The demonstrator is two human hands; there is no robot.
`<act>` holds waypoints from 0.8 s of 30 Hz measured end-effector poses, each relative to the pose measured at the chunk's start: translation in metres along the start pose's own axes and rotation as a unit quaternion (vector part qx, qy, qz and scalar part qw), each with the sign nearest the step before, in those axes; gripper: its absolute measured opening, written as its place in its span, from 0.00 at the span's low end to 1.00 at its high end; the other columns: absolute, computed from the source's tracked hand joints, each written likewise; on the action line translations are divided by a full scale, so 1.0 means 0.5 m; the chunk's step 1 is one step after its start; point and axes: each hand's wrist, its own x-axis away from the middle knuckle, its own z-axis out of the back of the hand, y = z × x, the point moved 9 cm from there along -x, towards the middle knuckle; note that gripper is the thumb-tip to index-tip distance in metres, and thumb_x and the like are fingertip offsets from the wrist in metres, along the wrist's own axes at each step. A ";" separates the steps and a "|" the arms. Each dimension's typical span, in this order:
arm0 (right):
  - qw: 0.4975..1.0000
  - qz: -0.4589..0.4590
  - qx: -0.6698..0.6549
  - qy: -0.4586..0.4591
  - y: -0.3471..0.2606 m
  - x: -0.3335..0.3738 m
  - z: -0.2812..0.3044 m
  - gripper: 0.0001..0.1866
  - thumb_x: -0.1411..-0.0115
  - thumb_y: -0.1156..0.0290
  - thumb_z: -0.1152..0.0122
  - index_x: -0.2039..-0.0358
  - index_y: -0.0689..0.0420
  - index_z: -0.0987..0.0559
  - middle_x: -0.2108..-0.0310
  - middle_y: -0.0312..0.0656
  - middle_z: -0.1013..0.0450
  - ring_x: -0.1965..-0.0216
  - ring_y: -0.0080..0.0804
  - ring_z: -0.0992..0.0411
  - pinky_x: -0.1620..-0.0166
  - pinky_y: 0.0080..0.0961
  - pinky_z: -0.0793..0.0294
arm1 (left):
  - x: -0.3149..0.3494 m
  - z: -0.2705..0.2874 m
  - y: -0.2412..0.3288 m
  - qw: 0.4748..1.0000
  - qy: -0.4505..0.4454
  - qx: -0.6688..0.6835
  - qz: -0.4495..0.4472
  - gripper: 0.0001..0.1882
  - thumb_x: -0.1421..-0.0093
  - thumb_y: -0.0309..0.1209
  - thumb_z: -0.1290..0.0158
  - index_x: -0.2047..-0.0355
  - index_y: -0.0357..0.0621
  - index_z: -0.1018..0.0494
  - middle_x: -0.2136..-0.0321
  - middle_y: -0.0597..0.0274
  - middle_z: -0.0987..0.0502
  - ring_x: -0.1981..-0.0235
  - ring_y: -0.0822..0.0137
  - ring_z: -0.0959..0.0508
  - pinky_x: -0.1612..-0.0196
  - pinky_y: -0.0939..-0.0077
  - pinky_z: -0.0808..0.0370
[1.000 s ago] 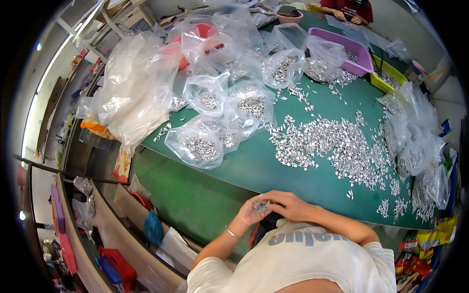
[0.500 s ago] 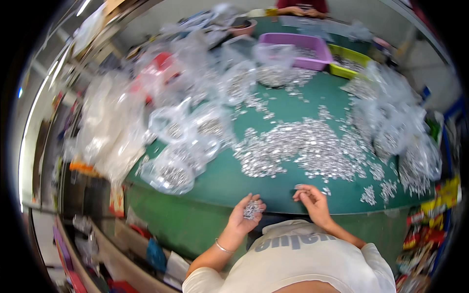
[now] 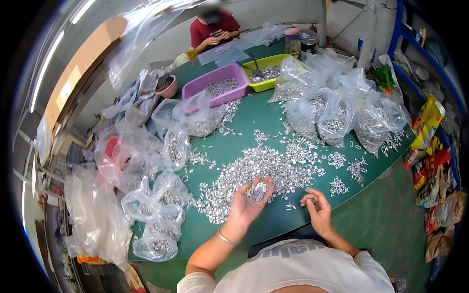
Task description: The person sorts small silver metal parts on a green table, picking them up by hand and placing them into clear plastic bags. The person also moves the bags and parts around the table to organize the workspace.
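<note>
My left hand (image 3: pixel 246 205) is palm up and cupped around a handful of small silver metal pieces (image 3: pixel 256 192), over the near side of a loose pile (image 3: pixel 249 168) of similar pieces. Close to the table's front edge, my right hand (image 3: pixel 317 211) has its fingers curled toward the thumb; whatever may be between them is too small to make out. Beyond that hand lie three little heaps of curved metal pieces, the nearest heap (image 3: pixel 338 186) just ahead of it. A few stray pieces (image 3: pixel 290 207) rest on the green tabletop (image 3: pixel 278 222) between my hands.
Clear bags of metal pieces stand at the right (image 3: pixel 334 122) and left (image 3: pixel 163 244). At the back are a purple basin (image 3: pixel 215 88) and a yellow-green basin (image 3: pixel 266 85). Across the table sits a person in a dark red shirt (image 3: pixel 215 31). Blue shelving (image 3: pixel 415 39) borders the right.
The view has swung round to the right and lifted. My left hand, still cupping the pieces, has moved forward over the pile. My right hand stays near the edge with fingers curled.
</note>
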 end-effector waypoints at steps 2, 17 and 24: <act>0.999 0.014 0.032 0.035 -0.009 -0.005 0.040 0.15 0.38 0.82 0.51 0.50 0.65 0.31 0.67 0.41 0.26 0.67 0.23 0.29 0.59 0.19 0.30 | -0.042 -0.032 -0.005 0.999 -0.020 -0.009 0.023 0.11 0.36 0.26 0.60 0.54 0.35 0.36 0.56 0.48 0.32 0.55 0.55 0.29 0.48 0.61 0.27; 0.946 0.191 0.260 0.033 -0.035 -0.047 0.146 0.14 0.47 0.86 0.45 0.59 0.64 0.23 0.73 0.44 0.26 0.71 0.39 0.27 0.64 0.31 0.29 | -0.230 -0.234 -0.135 0.986 -0.073 -0.119 0.093 0.07 0.36 0.32 0.53 0.64 0.42 0.35 0.73 0.62 0.32 0.71 0.68 0.31 0.79 0.82 0.34; 0.944 0.207 0.256 0.006 -0.041 -0.051 0.138 0.12 0.48 0.84 0.42 0.61 0.64 0.23 0.73 0.44 0.25 0.70 0.42 0.27 0.64 0.32 0.28 | -0.237 -0.395 -0.291 0.960 -0.126 -0.177 0.174 0.07 0.36 0.32 0.53 0.69 0.43 0.35 0.77 0.66 0.34 0.76 0.72 0.34 0.88 0.84 0.44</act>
